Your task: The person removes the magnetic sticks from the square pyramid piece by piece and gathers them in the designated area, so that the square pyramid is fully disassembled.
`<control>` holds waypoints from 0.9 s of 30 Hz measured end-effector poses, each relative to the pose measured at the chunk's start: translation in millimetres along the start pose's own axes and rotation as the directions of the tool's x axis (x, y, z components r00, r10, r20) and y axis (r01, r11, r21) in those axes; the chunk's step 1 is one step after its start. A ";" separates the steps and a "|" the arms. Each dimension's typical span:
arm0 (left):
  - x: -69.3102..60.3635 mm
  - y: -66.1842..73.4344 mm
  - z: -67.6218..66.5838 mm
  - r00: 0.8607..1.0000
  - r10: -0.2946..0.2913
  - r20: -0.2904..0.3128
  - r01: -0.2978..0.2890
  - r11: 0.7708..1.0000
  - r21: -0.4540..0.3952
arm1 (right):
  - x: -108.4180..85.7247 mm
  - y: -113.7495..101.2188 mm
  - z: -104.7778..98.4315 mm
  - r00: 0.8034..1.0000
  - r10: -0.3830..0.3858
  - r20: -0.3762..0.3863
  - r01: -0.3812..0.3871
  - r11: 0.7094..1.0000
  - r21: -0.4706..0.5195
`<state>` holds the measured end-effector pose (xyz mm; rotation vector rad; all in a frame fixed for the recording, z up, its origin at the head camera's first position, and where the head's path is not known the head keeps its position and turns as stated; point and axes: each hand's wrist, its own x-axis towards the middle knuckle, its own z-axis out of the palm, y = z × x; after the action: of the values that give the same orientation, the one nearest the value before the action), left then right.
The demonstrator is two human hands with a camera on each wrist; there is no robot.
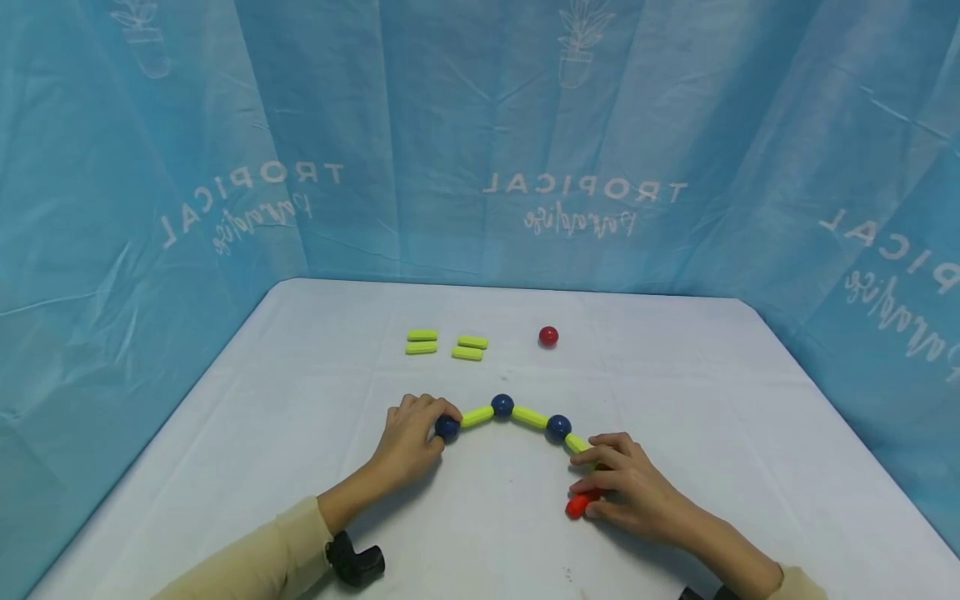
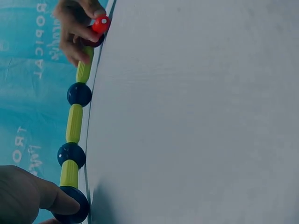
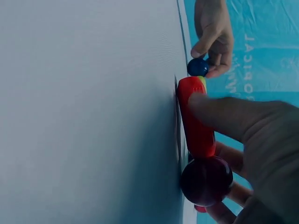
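A chain of yellow-green rods (image 1: pixel 529 417) and dark blue balls (image 1: pixel 502 406) arcs across the white table. My left hand (image 1: pixel 408 442) holds the blue ball (image 1: pixel 447 427) at the chain's left end between thumb and fingers. At the right end, my right hand (image 1: pixel 633 492) pinches a red rod (image 3: pixel 196 126), thumb on its side. A dark red ball (image 3: pixel 205 182) meets one end of this rod; in the head view the right fingers hide that ball. In the left wrist view, the last yellow-green rod (image 2: pixel 84 70) runs up to the right fingers and the dark red ball.
Toward the back of the table (image 1: pixel 337 358) lie two pairs of loose yellow-green rods (image 1: pixel 422 335). A red ball (image 1: pixel 548 337) sits to their right. A blue printed curtain (image 1: pixel 450 125) hangs around the table's back and sides.
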<state>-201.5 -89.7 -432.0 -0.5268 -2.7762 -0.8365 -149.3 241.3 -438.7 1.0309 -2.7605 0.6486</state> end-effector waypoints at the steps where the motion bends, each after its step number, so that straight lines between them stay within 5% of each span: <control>1: 0.6 -0.2 0.5 1.000 0.004 -0.001 -0.004 1.000 -0.004 | 0.4 -0.3 -0.4 1.000 -0.003 -0.001 0.003 1.000 0.005; 6: 1.4 3.5 4.5 1.000 0.008 0.006 -0.008 0.999 -0.043 | 15.3 -8.3 -6.8 0.998 0.054 -0.012 -0.054 0.998 0.033; 14: 0.4 20.3 17.2 0.998 0.016 0.069 -0.008 0.994 -0.110 | 69.5 -27.6 -13.4 0.977 0.196 -0.081 -0.194 0.980 0.037; 27: 2.2 30.9 25.6 0.997 0.009 0.081 0.009 0.977 -0.215 | 118.8 -13.7 7.3 0.976 0.205 0.075 -0.211 0.975 0.067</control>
<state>-193.6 -50.6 -437.1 -0.6100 -2.7742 -1.1485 -230.5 158.0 -409.6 0.7960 -2.9511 0.7635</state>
